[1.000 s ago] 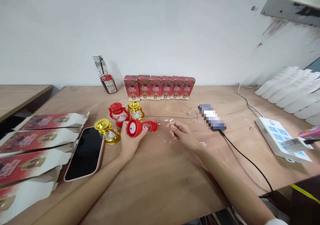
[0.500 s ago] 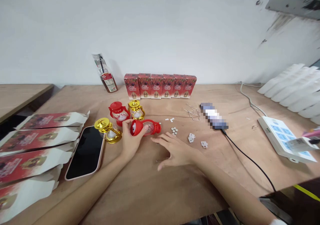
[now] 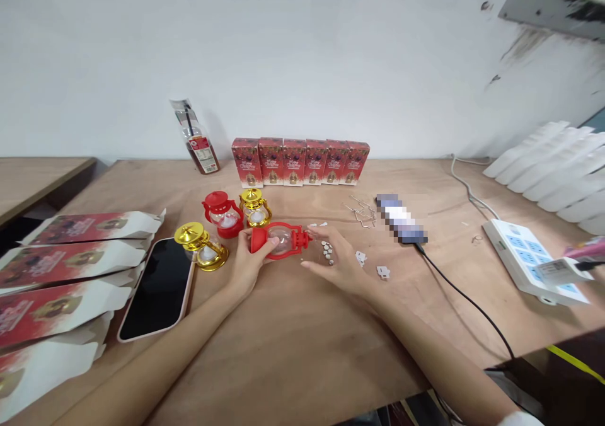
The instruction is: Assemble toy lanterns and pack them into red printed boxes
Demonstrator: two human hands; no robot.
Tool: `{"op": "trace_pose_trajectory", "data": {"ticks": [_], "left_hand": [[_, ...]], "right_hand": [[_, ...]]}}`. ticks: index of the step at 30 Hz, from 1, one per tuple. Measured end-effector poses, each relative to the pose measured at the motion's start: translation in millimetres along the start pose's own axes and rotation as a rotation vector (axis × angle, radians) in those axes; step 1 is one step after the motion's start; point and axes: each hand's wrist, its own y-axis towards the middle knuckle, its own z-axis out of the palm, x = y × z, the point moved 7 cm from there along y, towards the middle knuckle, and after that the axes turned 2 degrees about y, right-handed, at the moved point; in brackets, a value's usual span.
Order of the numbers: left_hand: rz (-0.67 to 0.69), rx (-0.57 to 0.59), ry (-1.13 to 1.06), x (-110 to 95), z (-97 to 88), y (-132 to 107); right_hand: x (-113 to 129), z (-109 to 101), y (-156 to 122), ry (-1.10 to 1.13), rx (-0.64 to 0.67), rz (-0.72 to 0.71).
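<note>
Lying on its side in the middle, a red toy lantern (image 3: 283, 241) has its base gripped by my left hand (image 3: 248, 263), thumb across the clear body. Its top points right, toward my right hand (image 3: 338, 262), whose thumb and fingers are spread apart and empty close to the lantern's tip. Behind my left hand stand another red lantern (image 3: 223, 214) and a gold lantern (image 3: 256, 208); a second gold lantern (image 3: 202, 246) stands to the left. Several button cells (image 3: 326, 249) lie just past my right hand, with small white pieces (image 3: 383, 272) farther right.
Several red printed boxes (image 3: 293, 162) line up near the wall, a bottle (image 3: 202, 149) to their left. Opened boxes (image 3: 70, 278) and a black-screened phone (image 3: 158, 287) lie left. Bent wires (image 3: 363, 212), a cabled phone (image 3: 401, 219) and a power strip (image 3: 534, 259) are right.
My left hand has turned the red lantern so its base no longer faces me, and its top sits slightly farther right. My right hand has shifted toward the lantern's top, still spread.
</note>
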Motion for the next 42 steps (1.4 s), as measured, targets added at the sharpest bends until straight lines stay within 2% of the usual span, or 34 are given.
{"op": "trace_pose_trajectory", "data": {"ticks": [3, 8, 30, 42], "left_hand": [[-0.211, 0.114, -0.239, 1.4, 13.1, -8.2], [-0.305, 0.126, -0.356, -0.8, 16.3, -11.2], [-0.300, 0.179, -0.352, 0.6, 16.3, -8.5], [-0.344, 0.207, -0.344, 5.0, 16.9, -5.3]], "right_hand": [[-9.3, -1.3, -3.4, -0.036, -0.076, -0.034], [-10.9, 2.1, -6.4, -0.068, -0.082, -0.092], [-10.4, -0.9, -5.3, 0.016, -0.125, -0.122], [-9.5, -0.7, -5.6, -0.091, -0.078, -0.146]]}}
